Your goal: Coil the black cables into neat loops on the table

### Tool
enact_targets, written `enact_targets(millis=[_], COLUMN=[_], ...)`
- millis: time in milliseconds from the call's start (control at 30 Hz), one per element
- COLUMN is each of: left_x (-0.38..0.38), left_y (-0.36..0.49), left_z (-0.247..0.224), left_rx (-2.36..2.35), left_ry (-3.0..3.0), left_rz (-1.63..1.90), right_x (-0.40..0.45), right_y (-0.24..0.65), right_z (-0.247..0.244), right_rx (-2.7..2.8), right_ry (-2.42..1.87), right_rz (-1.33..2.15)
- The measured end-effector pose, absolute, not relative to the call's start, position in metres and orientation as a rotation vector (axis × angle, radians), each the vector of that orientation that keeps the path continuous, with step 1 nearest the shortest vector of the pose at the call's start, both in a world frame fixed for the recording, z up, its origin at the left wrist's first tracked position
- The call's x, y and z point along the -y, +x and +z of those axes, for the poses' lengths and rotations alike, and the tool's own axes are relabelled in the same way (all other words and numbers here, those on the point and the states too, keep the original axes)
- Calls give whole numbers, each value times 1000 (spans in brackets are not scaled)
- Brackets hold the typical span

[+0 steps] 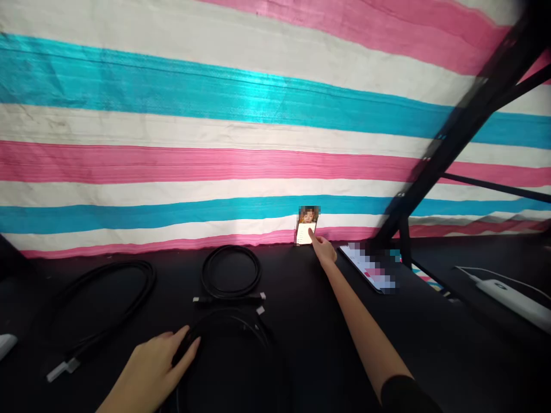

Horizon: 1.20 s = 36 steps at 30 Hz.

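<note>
Over tabletop point(301, 350), left hand point(159, 360) seemingly curled round cable point(228, 313), right hand point(324, 250) empty, outstretched to phone point(303, 232).

Striped sheet point(241, 166), pink, blue and white, noted behind the black surface point(310, 310). Black frame bar point(465, 132) slants at right; white elongated device point(512, 299) with thin white cord point(495, 270) lies at far right.
</note>
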<state>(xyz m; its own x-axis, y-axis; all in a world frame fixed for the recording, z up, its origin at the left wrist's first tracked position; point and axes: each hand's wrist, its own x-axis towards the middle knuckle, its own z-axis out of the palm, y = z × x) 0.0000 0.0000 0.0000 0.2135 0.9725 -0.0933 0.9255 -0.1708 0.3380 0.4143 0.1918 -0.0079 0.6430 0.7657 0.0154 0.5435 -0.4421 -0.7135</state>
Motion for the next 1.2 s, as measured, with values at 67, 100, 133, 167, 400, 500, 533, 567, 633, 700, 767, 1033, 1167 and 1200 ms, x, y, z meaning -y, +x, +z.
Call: enact_targets(millis=[67,100,133,167,400,500,533,567,633,700,767,1033,1167,1200], left_x=[1,1,1,1,2,4,5,6,7,7,7,7,3,1], left_y=[2,2,3,4,-3,-3,-1,1,6,11,15,15,16,16], left_z=[3,4,6,6,-2,-5,-4,-3,2,10,19,78,122,133], left_rx=[-1776,-1775,-1774,-1772,-1737,-1691,-1654,-1602,-1480,-1391,-1342,-1285,-1205,-1155], left_ry=[2170,2170,2170,2170,2089,1946,1895,1850,1768,1670,1558,1334,1414,1465], left_rz=[198,189,182,176,336,536,596,651,765,924,1089,1471,1533,1524], right_x=[-192,-193,-193,-194,-189,-183,-182,-181,-178,-170,-151,-17,-16,-21], right_y=[414,413,413,413,412,410,409,407,397,379,350,217,200,200], right_z=[-7,-7,-6,-6,-5,3,9,17,39,67,95,148,159,163], right_rx=[1003,995,986,974,805,701,682,679,730,857,1032,2069,1852,1808], right_ry=[-2158,-2155,-2149,-2139,-1967,-1841,-1792,-1739,-1629,-1515,-1393,-763,-783,-758], right_rz=[407,409,412,416,397,327,301,282,286,371,515,1298,1231,1183])
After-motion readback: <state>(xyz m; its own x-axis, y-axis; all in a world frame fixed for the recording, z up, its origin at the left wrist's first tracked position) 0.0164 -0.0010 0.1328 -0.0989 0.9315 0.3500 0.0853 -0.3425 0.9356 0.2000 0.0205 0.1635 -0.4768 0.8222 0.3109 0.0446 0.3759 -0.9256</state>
